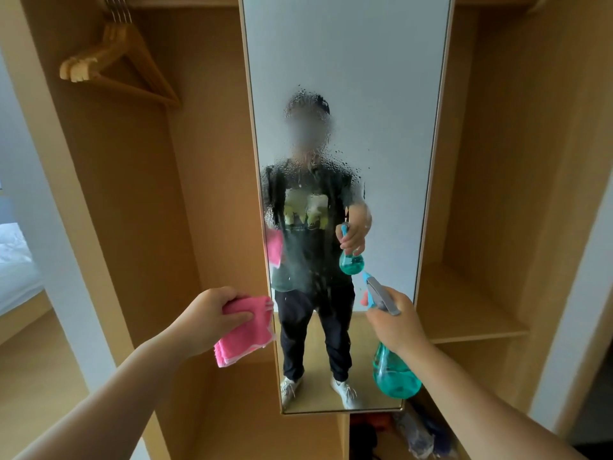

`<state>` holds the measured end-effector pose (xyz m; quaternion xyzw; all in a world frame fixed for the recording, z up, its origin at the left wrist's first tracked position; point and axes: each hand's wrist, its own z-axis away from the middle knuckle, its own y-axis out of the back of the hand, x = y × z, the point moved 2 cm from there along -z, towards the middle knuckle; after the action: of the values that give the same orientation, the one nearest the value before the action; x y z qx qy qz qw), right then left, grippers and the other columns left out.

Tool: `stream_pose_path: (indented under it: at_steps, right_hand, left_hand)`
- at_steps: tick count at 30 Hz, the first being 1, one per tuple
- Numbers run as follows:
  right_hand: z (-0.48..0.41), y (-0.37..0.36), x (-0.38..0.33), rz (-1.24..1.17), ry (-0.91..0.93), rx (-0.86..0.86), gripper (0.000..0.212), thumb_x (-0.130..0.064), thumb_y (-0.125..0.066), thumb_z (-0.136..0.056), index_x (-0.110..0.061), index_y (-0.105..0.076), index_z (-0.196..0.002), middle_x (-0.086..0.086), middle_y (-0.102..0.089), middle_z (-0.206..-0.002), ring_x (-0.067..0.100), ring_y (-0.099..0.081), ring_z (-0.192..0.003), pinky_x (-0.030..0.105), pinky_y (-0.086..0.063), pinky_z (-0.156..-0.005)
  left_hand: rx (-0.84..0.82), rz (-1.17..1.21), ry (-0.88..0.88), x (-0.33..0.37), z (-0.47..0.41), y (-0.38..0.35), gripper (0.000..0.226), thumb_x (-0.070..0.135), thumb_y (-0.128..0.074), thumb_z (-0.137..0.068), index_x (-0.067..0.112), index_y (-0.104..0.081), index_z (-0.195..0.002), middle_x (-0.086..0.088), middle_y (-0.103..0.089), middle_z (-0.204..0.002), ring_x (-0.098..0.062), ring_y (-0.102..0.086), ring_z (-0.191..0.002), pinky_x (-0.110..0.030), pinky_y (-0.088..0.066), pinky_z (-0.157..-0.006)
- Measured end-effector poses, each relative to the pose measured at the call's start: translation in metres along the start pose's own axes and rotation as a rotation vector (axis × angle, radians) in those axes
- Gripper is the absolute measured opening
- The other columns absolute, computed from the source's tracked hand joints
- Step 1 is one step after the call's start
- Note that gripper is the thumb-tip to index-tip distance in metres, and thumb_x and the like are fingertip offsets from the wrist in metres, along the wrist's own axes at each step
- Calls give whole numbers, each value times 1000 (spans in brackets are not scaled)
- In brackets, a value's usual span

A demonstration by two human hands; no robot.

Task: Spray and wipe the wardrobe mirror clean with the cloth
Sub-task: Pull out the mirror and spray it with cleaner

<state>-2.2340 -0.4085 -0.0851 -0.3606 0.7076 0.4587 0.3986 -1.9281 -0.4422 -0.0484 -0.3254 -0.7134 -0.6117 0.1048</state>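
- Holding left arm (109, 386) out, gripping folded pink fuzzy cloth (247, 336) in left hand (212, 318).
- Holding right arm (481, 390) out, gripping neck of see-through teal plastic spray bottle (396, 376) in right hand (396, 322).

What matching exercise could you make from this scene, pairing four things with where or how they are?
Things:
1. cloth
2. spray bottle
3. hangers
4. mirror

Places or states:
A. hanging at the upper left
B. wet with droplets across the middle
C. held by the right hand
D. gripped by the left hand

Pairs: 1-D, 2-C, 3-A, 4-B
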Motion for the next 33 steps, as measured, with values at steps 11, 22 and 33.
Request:
stream_pose_path:
  at_steps: [11,22,33]
  right_hand:
    - [-1,18,17,-18,-60,31,15,-9,-58,-91,-21,-58,-100,1,-58,-90,17,-56,-81,24,-45,-68]
    - [0,43,42,-10,-143,140,25,-13,-59,-90,-24,-54,-112,0,-60,-99,19,-60,-84,28,-51,-70]
    - [13,60,67,-20,-160,175,6,-8,-56,-86,-8,-58,-80,12,-49,-69,23,-44,-62,31,-37,-56]
  left_hand:
    - [-12,-23,-37,19,-7,-9,20,23,-63,-90,36,-59,-105,17,-64,-94,-5,-60,-86,-24,-55,-72]
    - [-43,-17,-47,28,-8,-21,21,24,-62,-90,32,-61,-110,15,-64,-97,-6,-60,-87,-25,-56,-72]
    - [-74,-13,-92,42,-6,-39,22,23,-62,-90,43,-55,-96,17,-64,-92,-5,-61,-85,-26,-57,-72]
